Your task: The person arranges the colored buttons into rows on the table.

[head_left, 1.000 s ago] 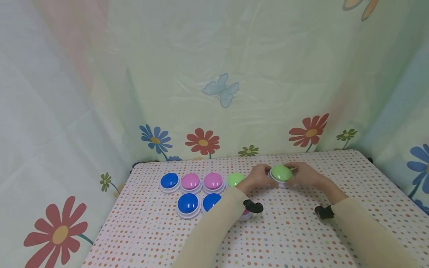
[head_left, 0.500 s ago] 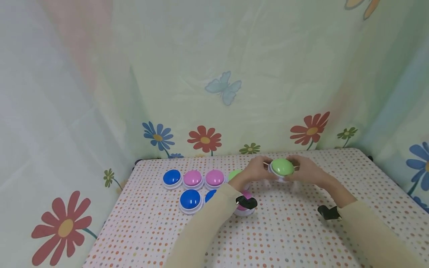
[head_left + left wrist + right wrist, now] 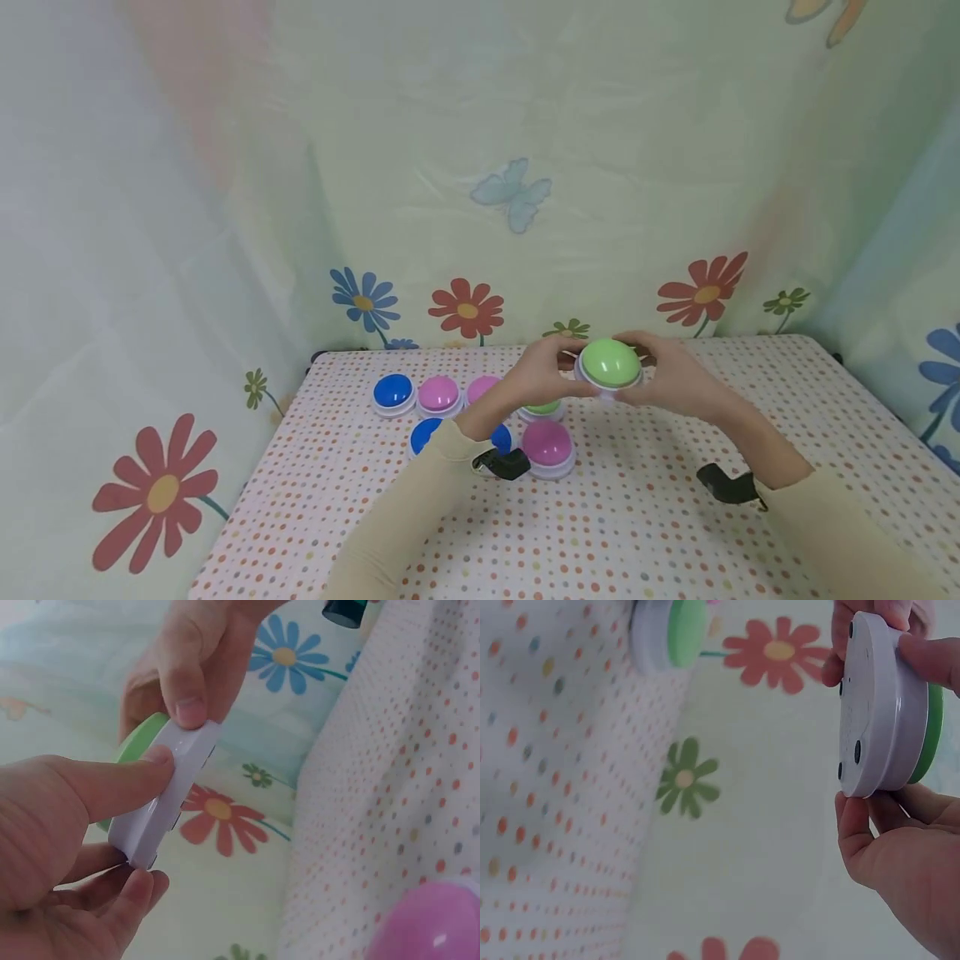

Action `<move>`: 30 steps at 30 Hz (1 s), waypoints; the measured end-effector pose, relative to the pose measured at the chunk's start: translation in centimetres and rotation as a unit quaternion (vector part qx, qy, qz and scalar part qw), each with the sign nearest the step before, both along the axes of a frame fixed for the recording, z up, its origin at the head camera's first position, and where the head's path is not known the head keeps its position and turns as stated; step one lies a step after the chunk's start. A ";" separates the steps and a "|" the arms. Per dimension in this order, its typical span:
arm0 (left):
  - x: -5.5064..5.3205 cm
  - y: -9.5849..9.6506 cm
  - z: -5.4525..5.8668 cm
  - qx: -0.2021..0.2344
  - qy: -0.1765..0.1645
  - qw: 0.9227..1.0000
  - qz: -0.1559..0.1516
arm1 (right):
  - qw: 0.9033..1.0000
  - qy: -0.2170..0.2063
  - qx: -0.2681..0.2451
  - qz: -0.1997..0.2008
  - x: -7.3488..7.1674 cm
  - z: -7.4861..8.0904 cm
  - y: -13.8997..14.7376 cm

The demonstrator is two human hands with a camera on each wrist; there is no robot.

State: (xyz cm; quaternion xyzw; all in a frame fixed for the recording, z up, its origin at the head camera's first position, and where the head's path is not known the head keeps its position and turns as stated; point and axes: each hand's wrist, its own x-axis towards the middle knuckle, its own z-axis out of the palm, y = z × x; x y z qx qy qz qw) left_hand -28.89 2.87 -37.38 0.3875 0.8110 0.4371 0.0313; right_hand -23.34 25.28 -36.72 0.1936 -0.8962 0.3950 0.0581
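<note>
A green dome push button [image 3: 611, 362] with a white round base is held up off the table between both hands. My left hand [image 3: 540, 371] grips its left side, and my right hand [image 3: 678, 382] grips the right side. In the left wrist view, a thumb lies along the white base [image 3: 169, 791] while the fingers curl behind. The right wrist view shows the underside [image 3: 866, 712] with small dark feet. Below the left hand, another green button [image 3: 545, 408] is partly covered. A pink button [image 3: 547, 442] sits in the front row's right end.
Several more buttons stand in two rows: a blue one [image 3: 393, 390], pink ones [image 3: 438, 392] and partly hidden blue ones [image 3: 500, 438] under the left forearm. The dotted tablecloth [image 3: 600, 525] covers the table. A floral curtain [image 3: 420, 208] hangs behind its back edge.
Both hands have raised the green button higher off the table and brought it slightly left and nearer. The pink front button is now uncovered. The head view has shifted a little.
</note>
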 end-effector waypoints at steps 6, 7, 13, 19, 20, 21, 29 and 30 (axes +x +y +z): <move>1.9 -3.9 0.5 0.007 -0.005 1.000 -0.002 | 0.998 0.061 0.004 0.032 1.4 0.7 -3.3; 2.2 -4.6 0.5 0.009 -0.002 1.000 -0.003 | 0.997 0.066 0.002 0.035 1.5 0.7 -3.9; 2.7 -8.2 0.4 0.004 0.023 0.999 0.024 | 0.996 0.070 -0.019 0.055 1.1 0.5 -7.1; 3.5 -11.2 0.3 0.002 0.022 0.997 0.070 | 0.995 0.063 -0.035 0.074 0.5 0.3 -10.1; 3.6 -11.7 0.3 0.002 0.024 0.997 0.073 | 0.994 0.062 -0.039 0.075 0.5 0.3 -10.6; 3.7 -12.1 0.3 0.001 0.027 0.997 0.075 | 0.994 0.060 -0.043 0.077 0.5 0.3 -11.0; 4.6 -15.6 0.9 -0.010 0.018 0.995 0.099 | 0.991 0.059 -0.055 0.102 0.6 0.7 -14.2; 4.7 -16.0 0.9 -0.012 0.015 0.995 0.102 | 0.991 0.058 -0.055 0.108 0.6 0.8 -14.5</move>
